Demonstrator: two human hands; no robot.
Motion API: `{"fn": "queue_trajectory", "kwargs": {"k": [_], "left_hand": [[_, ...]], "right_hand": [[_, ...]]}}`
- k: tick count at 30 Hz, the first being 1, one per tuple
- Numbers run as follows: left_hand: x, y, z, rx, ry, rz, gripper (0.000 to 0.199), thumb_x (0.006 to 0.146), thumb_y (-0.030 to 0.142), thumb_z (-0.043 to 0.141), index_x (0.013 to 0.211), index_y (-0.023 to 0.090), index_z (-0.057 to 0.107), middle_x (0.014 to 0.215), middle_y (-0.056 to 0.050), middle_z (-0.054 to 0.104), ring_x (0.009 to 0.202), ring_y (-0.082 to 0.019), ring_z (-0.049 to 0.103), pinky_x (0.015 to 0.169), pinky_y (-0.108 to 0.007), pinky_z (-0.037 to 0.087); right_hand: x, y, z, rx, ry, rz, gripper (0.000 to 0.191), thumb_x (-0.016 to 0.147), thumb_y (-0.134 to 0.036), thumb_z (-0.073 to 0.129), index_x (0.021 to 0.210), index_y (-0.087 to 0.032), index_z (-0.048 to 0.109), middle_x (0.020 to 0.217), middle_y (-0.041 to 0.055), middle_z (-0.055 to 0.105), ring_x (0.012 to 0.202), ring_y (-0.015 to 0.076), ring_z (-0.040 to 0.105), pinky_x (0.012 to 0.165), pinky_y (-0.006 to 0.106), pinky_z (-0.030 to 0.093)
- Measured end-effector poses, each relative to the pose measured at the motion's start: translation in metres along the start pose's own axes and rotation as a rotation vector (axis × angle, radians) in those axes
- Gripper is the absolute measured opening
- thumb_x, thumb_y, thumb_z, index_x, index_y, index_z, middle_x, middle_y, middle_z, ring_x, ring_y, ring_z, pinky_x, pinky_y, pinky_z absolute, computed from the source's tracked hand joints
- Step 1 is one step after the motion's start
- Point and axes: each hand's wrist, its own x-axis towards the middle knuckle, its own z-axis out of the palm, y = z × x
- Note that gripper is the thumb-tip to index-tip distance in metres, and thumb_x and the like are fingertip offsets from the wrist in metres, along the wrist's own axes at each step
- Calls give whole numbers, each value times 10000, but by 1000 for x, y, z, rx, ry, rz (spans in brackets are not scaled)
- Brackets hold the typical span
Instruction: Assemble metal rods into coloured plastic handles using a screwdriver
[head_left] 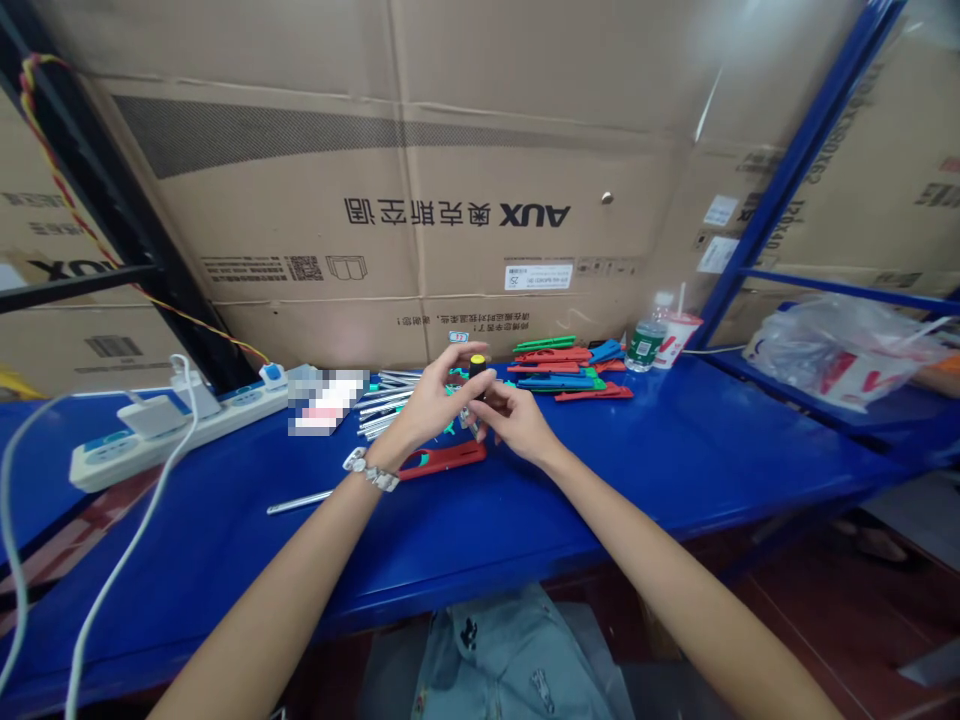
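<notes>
Between both hands, small black, yellow-capped handle [477, 378], seemingly upright

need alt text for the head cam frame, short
Over a blue workbench, the person's left hand and right hand meet around a small black part with a yellow tip, above a red handle piece. Metal rods and stacked red, blue and green plastic pieces lie behind, a power strip to the left, cardboard boxes at the back.

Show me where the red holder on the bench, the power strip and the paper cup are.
red holder [450, 459], head view, middle of its red body.
power strip [150, 440], head view, its white side.
paper cup [676, 338], head view, its printed wall.
</notes>
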Motion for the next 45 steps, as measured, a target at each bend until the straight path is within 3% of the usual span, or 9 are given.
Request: {"fn": "queue_trajectory", "kwargs": {"k": [3, 7, 10, 16, 23, 30, 36, 39, 45], "left_hand": [[-5, 3, -3, -66, -80, -45, 346, 954, 472, 586, 1177, 211, 631, 1162, -104, 687, 989, -224, 657, 805, -356, 546], [-2, 1, 3, 10, 113, 17, 280, 831, 395, 752, 979, 195, 623, 993, -60, 680, 925, -198, 644, 826, -335, 533], [0, 1, 8, 59, 198, 47, 348, 802, 404, 782, 1016, 197, 602, 1055, -65, 669, 976, -199, 628, 880, -338, 519], [-8, 3, 2, -26, -12, -23, 358, 974, 445, 575, 1246, 217, 622, 1198, -91, 691, 1003, -212, 658, 821, -336, 543], [-3, -7, 6, 45, 227, 35, 306, 781, 374, 801, 949, 199, 615, 962, -35, 668, 867, -167, 633, 778, -298, 520], [-7, 1, -8, -103, -67, -30, 384, 922, 435, 639, 1236, 216, 647, 1180, -108, 707, 1020, -226, 670, 827, -359, 557], [-1, -9, 1, -6, 147, 6, 275, 785, 370, 797, 920, 197, 632, 933, -37, 676, 846, -168, 638, 766, -305, 524], [0, -12, 8, 57, 233, 8, 341, 746, 356, 827, 885, 204, 554, 859, 0, 621, 780, -145, 591, 722, -282, 489], [-7, -3, -3, 50, 78, 47, 303, 953, 442, 591, 1132, 206, 656, 1144, -89, 684, 1010, -209, 639, 801, -317, 505]], "right_hand": [[-2, -4, -2, -30, -52, -3, 432, 823, -631, 693, 917, -212, 640, 786, 34, 735, 520, 156, 639, 439, 266, 466], [-2, -2, 3, 10, 61, -2, 467, 726, -579, 811, 946, -223, 605, 719, -5, 702, 522, 159, 637, 492, 286, 522], [-1, 1, 5, -2, 97, -13, 465, 711, -595, 813, 818, -224, 553, 677, -11, 671, 526, 161, 639, 492, 284, 521], [-2, 0, 0, -86, 1, -64, 341, 863, -536, 679, 824, -204, 613, 758, 25, 715, 562, 146, 641, 564, 285, 540], [-2, 8, 5, -65, 89, -54, 379, 783, -518, 782, 875, -219, 568, 738, -5, 689, 541, 148, 627, 561, 292, 523], [-4, 1, -3, -125, -57, -77, 286, 921, -488, 619, 854, -212, 587, 817, 28, 714, 543, 144, 630, 562, 299, 516], [-4, 8, 6, -123, 83, -37, 363, 827, -480, 749, 1009, -247, 539, 760, -14, 708, 510, 151, 629, 509, 281, 508], [-1, 9, 11, -45, 131, -5, 393, 800, -513, 760, 914, -248, 492, 711, -20, 701, 480, 154, 627, 461, 269, 491], [-3, -1, -1, -80, -67, -38, 346, 907, -537, 626, 979, -200, 610, 818, 30, 730, 540, 145, 648, 515, 271, 515]]}}
